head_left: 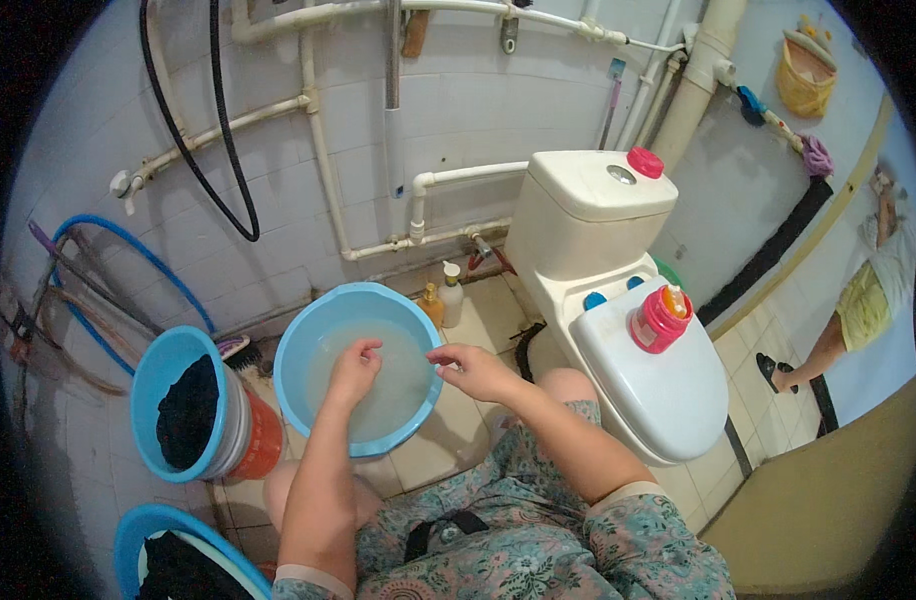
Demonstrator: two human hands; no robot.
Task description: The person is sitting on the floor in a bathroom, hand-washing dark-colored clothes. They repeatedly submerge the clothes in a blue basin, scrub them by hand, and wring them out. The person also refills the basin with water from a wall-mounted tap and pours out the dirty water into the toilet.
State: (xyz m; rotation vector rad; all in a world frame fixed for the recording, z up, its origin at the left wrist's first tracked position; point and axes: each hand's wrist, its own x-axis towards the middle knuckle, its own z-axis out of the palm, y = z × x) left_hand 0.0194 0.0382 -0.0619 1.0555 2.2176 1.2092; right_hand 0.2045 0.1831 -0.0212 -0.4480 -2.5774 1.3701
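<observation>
Grips (356, 372) (466, 370) half-curled, blue basin (295, 375) (mouth upward)

Mod. bright lt, soft shadows; fisheye bend @ edges, blk corners.

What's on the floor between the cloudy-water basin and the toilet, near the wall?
An amber bottle and a white pump bottle stand between the basin and the toilet, as the head view shows.

Kinda grubby pale tiled walls (468, 110), white pipes (711, 50), cream floor tiles (488, 310), white toilet (668, 390), plus some tan panel (828, 520) lower right, maybe a door?
</observation>
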